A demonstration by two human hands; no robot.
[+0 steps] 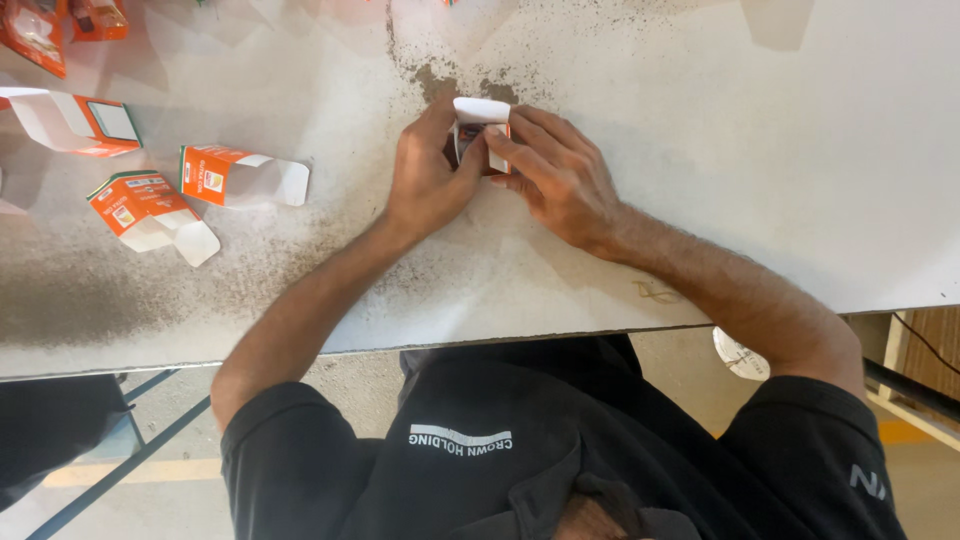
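Spreading across most of the view, the white, speckled tabletop (700, 150) is carrying everything. Both hands are meeting near its middle top: left hand (425, 175) and right hand (560, 175) are closing around one small carton (480, 125), white inside with orange print, its top flap standing open. Left fingers (440, 115) are pinching its left wall, right fingers (520, 135) are pressing together on the right wall and front. Whether the carton is touching the tabletop I cannot tell. Judging by the thin board, it is likely handling light, somewhat stiff along the creases, easily crushed on the flat panels; gripping at the folded edges looks safest. Well apart at left, three more folded orange cartons (215, 180) (140, 205) (85, 122) are lying open-ended, and two more orange packs (60, 25) sit at the corner.
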